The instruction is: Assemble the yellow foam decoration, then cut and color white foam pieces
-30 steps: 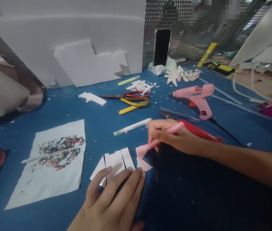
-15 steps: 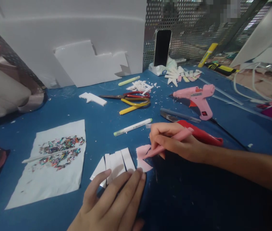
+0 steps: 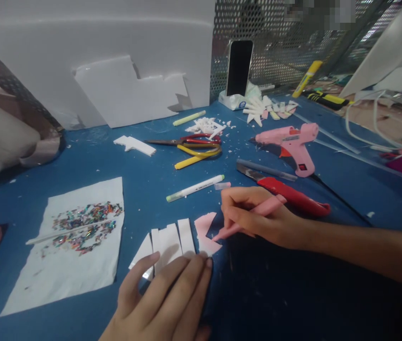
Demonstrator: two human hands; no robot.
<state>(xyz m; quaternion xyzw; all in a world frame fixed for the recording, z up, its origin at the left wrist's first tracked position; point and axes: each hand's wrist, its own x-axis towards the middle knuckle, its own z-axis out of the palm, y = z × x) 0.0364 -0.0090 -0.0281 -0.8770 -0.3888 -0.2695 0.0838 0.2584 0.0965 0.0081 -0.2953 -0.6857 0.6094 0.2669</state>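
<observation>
My right hand (image 3: 254,218) grips a pink marker (image 3: 249,217), its tip touching the right edge of a pink-coloured foam piece (image 3: 204,232) on the blue table (image 3: 151,170). My left hand (image 3: 165,298) lies flat with fingers stretched out, pressing the near ends of several white foam strips (image 3: 167,241) that sit fanned beside the pink piece. A loose marker cap (image 3: 222,185) lies just beyond my right hand.
A white sheet with glitter bits (image 3: 76,237) lies to the left. A green-tipped white marker (image 3: 194,187), scissors (image 3: 194,144), a pink glue gun (image 3: 288,144), a red-handled cutter (image 3: 286,192), foam scraps (image 3: 206,127), a propped phone (image 3: 238,68) and white foam boards (image 3: 130,92) stand further back.
My right hand has drawn the marker slightly right and down across the pink piece. My left hand stays pressed on the strips; the view shifted a little.
</observation>
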